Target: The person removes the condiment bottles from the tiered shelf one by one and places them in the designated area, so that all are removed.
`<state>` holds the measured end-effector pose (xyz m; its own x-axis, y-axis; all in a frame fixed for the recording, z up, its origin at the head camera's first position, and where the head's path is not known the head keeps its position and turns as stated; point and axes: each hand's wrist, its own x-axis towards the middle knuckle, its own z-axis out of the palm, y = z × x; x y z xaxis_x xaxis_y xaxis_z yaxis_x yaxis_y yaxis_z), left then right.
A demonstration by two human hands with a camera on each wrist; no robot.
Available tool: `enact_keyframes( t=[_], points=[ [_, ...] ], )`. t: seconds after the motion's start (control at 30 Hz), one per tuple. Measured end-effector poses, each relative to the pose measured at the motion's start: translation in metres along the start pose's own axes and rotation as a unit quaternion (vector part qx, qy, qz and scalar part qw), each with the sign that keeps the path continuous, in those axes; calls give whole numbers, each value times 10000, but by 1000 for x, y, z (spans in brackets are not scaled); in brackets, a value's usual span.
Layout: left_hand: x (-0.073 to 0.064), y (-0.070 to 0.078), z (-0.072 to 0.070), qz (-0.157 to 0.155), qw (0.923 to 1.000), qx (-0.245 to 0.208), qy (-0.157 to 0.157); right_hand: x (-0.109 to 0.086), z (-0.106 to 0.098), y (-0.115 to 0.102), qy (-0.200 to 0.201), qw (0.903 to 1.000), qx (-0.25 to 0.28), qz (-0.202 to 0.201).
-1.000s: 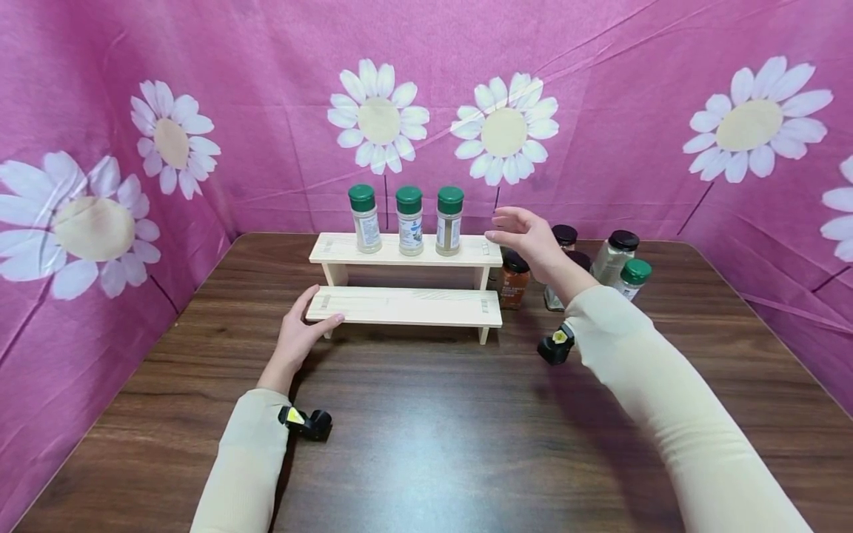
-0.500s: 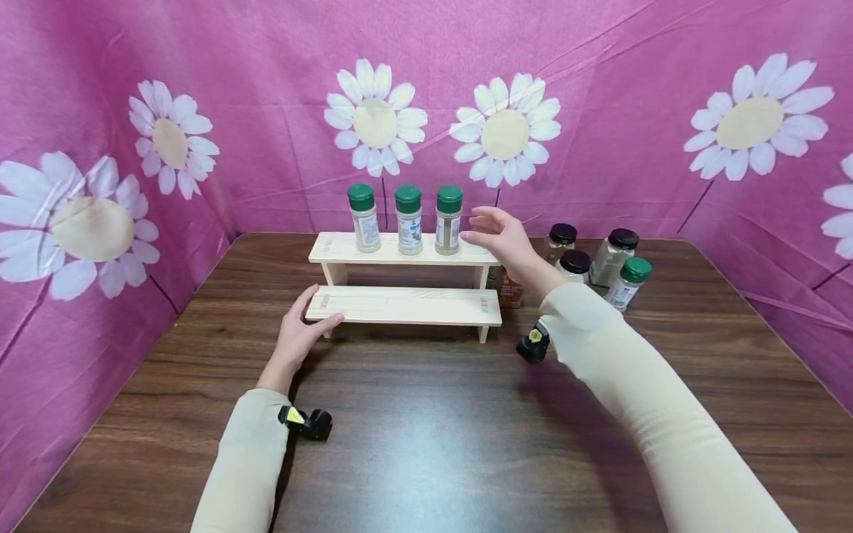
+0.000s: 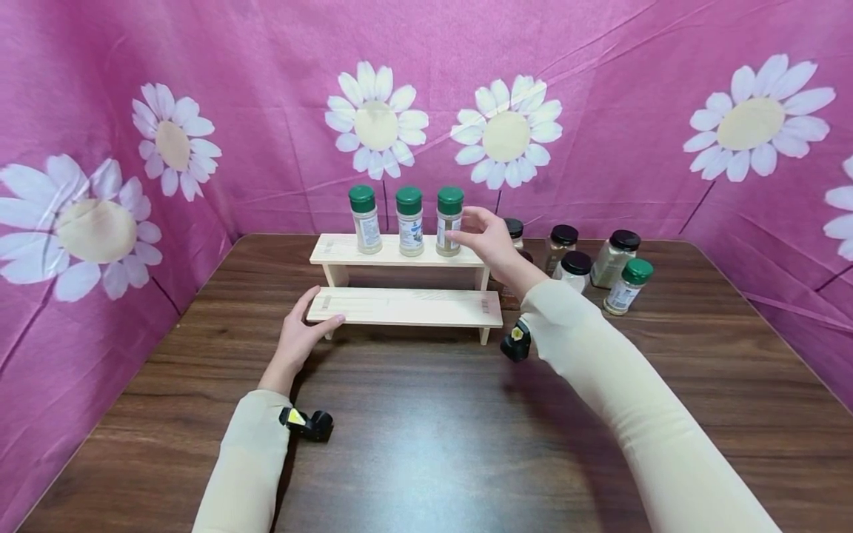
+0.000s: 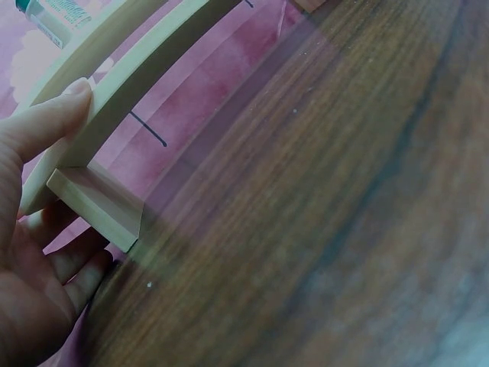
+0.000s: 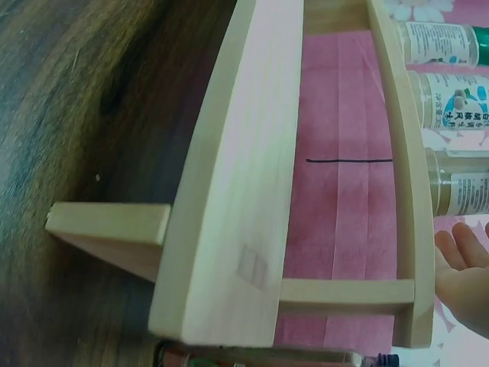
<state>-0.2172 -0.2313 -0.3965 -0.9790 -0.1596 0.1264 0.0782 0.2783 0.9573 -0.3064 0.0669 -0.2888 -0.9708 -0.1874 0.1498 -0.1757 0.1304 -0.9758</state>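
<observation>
A two-tier wooden rack [image 3: 406, 305] stands on the table. Three green-capped spice jars [image 3: 367, 231] sit in a row on its upper shelf. My left hand [image 3: 298, 337] grips the left end of the lower shelf; in the left wrist view its thumb [image 4: 57, 118] lies on the board and the fingers reach below. My right hand [image 3: 489, 240] is at the right side of the rightmost shelf jar [image 3: 448, 235], its thumb tip overlapping that jar in the head view. The right wrist view shows its fingers [image 5: 464, 248] beside the jar [image 5: 462, 183], not wrapped round it.
Right of the rack stand several black-capped jars, among them a white one [image 3: 574, 271] and a tall one [image 3: 614, 259], plus a green-capped jar [image 3: 625, 289]. Others are partly hidden behind my right hand and forearm. A pink flowered cloth [image 3: 426, 44] hangs behind the table.
My right hand has moved left, from the rack's right end to the rightmost shelf jar. Jars behind it have come into view. My left hand keeps its grip on the rack.
</observation>
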Motion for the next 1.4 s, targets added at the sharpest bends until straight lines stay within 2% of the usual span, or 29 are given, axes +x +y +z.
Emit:
enact_keyframes(
  t=[0.43, 0.97, 1.17, 1.4],
  points=[
    [1, -1, 0, -12, 10000, 3, -17, 5, 8, -4, 189, 9997, 102, -100],
    [0, -1, -1, -10, 10000, 8, -32, 2, 11, -11, 446, 9984, 219, 270],
    [0, -1, -1, -2, 10000, -63, -46, -3, 11, -16, 337, 9974, 574, 285],
    [0, -2, 0, 46, 9999, -142, -56, -11, 8, -23, 336, 9992, 196, 11]
  ],
)
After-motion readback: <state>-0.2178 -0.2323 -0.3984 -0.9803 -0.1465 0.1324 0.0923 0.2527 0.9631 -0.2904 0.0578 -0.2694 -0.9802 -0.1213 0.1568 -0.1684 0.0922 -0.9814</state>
